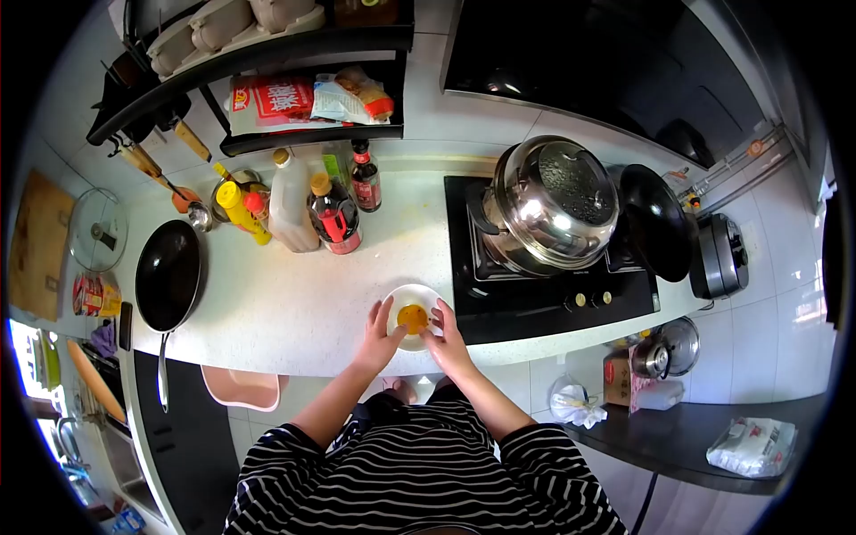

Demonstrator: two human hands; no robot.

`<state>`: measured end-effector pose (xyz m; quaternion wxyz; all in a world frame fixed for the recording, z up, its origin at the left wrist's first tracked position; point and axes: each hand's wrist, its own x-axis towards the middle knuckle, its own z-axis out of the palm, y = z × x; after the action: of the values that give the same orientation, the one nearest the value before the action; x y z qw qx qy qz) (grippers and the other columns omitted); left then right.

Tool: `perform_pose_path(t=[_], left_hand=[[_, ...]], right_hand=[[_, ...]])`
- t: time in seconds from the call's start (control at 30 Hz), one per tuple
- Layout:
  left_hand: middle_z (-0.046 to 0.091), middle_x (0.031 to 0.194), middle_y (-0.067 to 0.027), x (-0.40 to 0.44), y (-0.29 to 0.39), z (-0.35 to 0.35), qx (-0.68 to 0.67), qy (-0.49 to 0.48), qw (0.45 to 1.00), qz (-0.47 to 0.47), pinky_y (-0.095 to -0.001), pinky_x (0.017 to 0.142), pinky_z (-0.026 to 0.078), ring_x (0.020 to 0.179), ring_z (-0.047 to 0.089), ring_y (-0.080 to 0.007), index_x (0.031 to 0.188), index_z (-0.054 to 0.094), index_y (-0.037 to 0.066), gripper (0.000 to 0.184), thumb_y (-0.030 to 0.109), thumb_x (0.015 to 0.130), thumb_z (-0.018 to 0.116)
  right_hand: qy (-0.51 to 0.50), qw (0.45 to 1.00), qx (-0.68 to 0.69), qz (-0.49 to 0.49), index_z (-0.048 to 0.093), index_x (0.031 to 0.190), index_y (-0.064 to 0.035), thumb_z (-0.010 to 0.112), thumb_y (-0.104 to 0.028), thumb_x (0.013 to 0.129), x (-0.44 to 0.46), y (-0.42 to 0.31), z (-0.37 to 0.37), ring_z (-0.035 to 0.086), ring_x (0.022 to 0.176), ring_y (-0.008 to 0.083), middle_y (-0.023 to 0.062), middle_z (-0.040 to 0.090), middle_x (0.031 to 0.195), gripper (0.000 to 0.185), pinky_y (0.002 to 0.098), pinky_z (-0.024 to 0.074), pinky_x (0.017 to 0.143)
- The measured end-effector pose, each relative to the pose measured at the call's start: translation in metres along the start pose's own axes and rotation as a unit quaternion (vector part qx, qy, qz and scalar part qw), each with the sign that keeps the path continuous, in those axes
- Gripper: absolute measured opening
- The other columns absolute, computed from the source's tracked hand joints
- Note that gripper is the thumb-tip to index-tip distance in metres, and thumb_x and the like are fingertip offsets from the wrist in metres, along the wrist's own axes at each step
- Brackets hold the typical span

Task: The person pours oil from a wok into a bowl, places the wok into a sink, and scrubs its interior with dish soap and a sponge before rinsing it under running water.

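A white bowl (415, 292) rests near the front edge of the pale counter, with an orange-yellow, egg-like substance (413, 317) in it. My left hand (382, 337) is at the bowl's left side, its fingers along the rim and the thumb reaching over the inside. On the opposite side my right hand (448, 337) grips the rim in much the same way. Small dark spots show by the right fingertips, too small to make out.
Right of the bowl is a black gas stove (553, 308) bearing a lidded steel pot (544, 214) and a black wok (658, 223). A frying pan (169, 276) lies at left, its handle over the edge. Sauce bottles (334, 218) stand behind, below a shelf (312, 135).
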<state>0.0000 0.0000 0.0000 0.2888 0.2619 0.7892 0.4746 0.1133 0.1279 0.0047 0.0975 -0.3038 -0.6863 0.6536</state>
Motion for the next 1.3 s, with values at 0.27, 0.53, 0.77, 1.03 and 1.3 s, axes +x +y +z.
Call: perform_pose_path(t=[0.27,0.53,0.77,1.03,1.3], left_hand=[[0.026,0.148,-0.0089,-0.009,0.115,0.002,-0.280,-0.136,0.950,0.020,-0.0319,0.111,0.016,0.137,0.021,-0.0213,0.145,0.026,0.011,0.055,0.021,0.095,0.045],[0.009,0.155,-0.0080,0.022,0.230,0.070,-0.354,-0.343,0.868,0.061,-0.0400,0.114,-0.001,0.143,0.003,-0.0206,0.148,0.011,0.006,0.080,0.057,0.092,0.037],[0.007,0.155,-0.0109,0.063,0.308,0.180,-0.362,-0.350,0.858,0.098,-0.0394,0.114,-0.003,0.143,-0.001,-0.0220,0.147,0.009,0.001,0.075,0.051,0.096,0.031],[0.008,0.155,-0.0091,0.132,0.382,0.340,-0.358,-0.204,0.909,0.066,-0.0357,0.114,-0.001,0.143,0.001,-0.0199,0.147,0.012,0.004,0.067,0.046,0.098,0.031],[0.011,0.154,-0.0116,0.180,0.385,0.416,-0.286,-0.014,0.958,-0.019,-0.0326,0.113,0.013,0.141,0.012,-0.0238,0.149,0.008,0.011,0.067,0.033,0.097,0.045]], right_hand=[[0.048,0.951,0.299,0.057,0.044,0.129,-0.0098,0.054,-0.028,0.094,-0.024,-0.083,-0.063,0.057,0.108,0.0181,0.0095,0.058,0.120,0.041,0.0296,0.0462,0.088],[0.136,0.892,0.425,-0.069,0.043,0.129,-0.0054,0.050,-0.030,0.093,-0.041,-0.128,-0.196,0.054,0.115,0.0236,0.0138,0.053,0.127,0.044,0.0341,0.0445,0.096],[0.170,0.879,0.427,-0.130,0.043,0.129,-0.0050,0.054,-0.021,0.090,-0.026,-0.130,-0.336,0.053,0.115,0.0241,0.0135,0.052,0.128,0.044,0.0340,0.0437,0.097],[0.169,0.897,0.393,-0.110,0.040,0.132,-0.0051,0.048,-0.025,0.095,0.003,-0.120,-0.551,0.052,0.115,0.0202,0.0118,0.050,0.130,0.042,0.0307,0.0437,0.094],[0.248,0.925,0.278,-0.078,0.042,0.132,-0.0076,0.051,-0.018,0.093,0.053,-0.097,-0.693,0.049,0.117,0.0197,0.0086,0.050,0.130,0.042,0.0324,0.0386,0.097]])
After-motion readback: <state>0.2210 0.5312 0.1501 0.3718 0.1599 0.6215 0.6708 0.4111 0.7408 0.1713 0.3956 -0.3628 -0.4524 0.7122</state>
